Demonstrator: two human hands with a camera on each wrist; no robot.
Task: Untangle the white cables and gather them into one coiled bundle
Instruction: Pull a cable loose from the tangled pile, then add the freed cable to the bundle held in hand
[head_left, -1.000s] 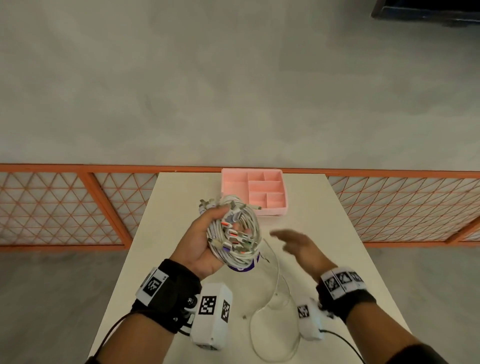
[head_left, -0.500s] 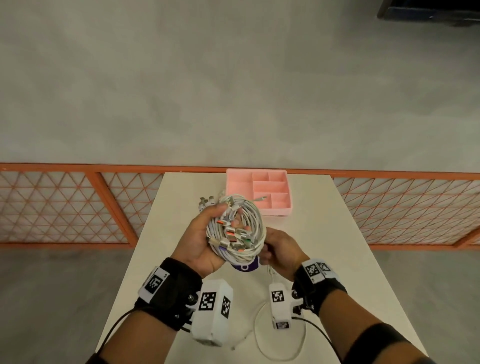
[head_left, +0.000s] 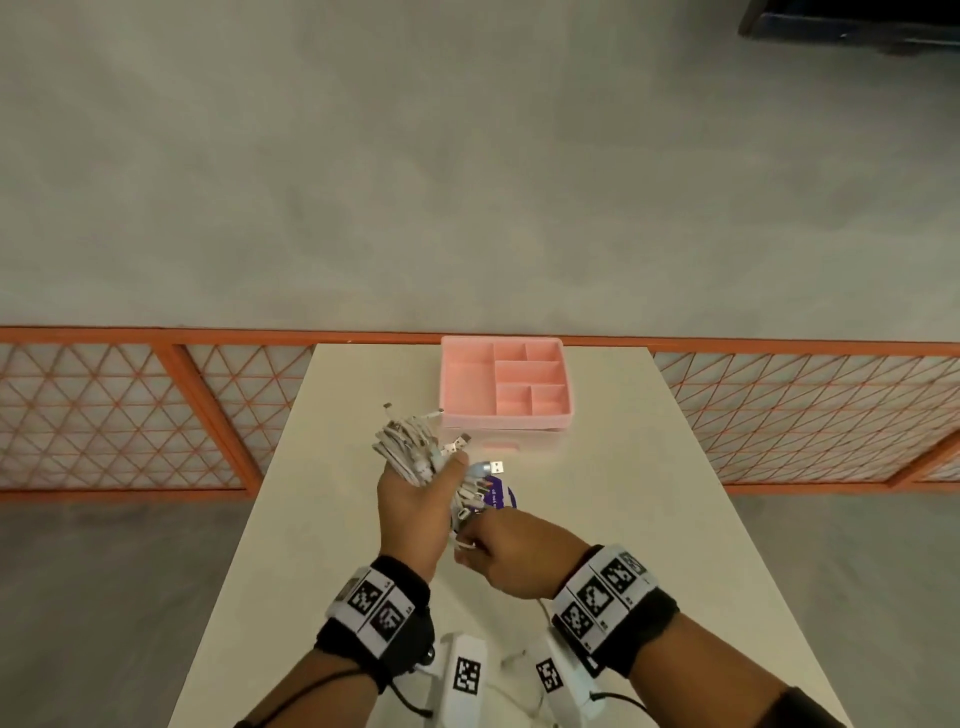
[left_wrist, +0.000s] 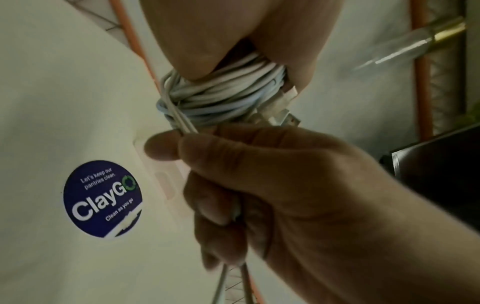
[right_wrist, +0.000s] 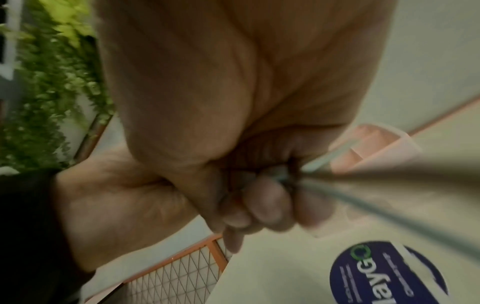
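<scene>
The left hand (head_left: 415, 501) is squeezing the cable bundle (head_left: 410, 447) while the right hand (head_left: 511, 556), just below, is pinching a loose cable (left_wrist: 182, 123), probably to wrap it on next.

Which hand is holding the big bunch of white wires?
The left hand. It grips the coiled bundle above the table. The right hand only pinches a loose cable trailing from the coil.

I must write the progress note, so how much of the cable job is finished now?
Mostly done: the left hand holds most cables as one coil. In hand: the right hand grips a loose strand beside it. Left: winding in that strand, which trails down to the table.
</scene>
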